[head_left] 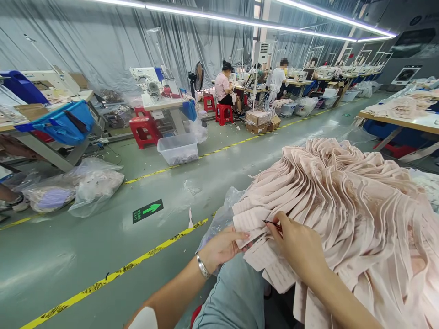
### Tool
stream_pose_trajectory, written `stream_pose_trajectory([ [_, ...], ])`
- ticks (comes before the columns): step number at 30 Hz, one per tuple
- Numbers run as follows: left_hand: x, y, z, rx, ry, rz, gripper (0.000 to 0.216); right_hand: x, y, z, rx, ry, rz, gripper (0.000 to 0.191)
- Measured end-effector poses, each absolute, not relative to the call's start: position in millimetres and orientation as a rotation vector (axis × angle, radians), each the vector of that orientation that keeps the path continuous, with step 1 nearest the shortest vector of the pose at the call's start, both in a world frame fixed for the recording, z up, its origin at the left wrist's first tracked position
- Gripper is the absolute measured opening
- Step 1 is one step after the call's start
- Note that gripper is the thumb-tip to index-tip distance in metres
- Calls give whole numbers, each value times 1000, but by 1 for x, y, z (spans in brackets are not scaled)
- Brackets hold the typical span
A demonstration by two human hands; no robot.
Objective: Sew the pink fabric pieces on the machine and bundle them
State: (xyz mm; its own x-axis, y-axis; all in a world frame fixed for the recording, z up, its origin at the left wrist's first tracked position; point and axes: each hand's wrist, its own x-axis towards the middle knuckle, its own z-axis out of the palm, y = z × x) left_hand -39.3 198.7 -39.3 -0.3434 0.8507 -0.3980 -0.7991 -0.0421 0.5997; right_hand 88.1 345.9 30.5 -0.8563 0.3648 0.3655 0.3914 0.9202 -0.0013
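A large heap of pale pink garments (pixel 343 196), which look like bras, lies layered at my right, with flat band ends fanned toward me. My left hand (pixel 224 246), wearing a silver bracelet on the wrist, pinches one band end (pixel 250 223) between thumb and fingers. Close above that band, my right hand (pixel 298 246) grips a thin dark pointed tool (pixel 270 222). The tool's tip points left over the fabric; most of it is hidden in the fingers, so its exact kind is unclear. More band ends (pixel 279 274) hang below my right hand.
My lap (pixel 233 292) is beneath the hands. Clear plastic (pixel 222 219) lies beside the heap's left edge. A yellow-black floor line (pixel 137 260) runs along the left. Across the aisle are sewing tables (pixel 164 104), red stools (pixel 144 130), a plastic bin (pixel 178 148) and two seated people (pixel 226 87).
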Motion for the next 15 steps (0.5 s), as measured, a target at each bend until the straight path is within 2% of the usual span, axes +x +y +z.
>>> stream_pose_trajectory([
  [6,-46,211,-28,71,671,1991,39,99,336,36,-433,-2547,4,29],
  [10,-43,220,-21,131,494,1969,40,103,330,37,-449,-2564,-63,32],
  [15,-37,221,-24,81,573,2018,40,95,333,33,-557,-2586,-81,26],
])
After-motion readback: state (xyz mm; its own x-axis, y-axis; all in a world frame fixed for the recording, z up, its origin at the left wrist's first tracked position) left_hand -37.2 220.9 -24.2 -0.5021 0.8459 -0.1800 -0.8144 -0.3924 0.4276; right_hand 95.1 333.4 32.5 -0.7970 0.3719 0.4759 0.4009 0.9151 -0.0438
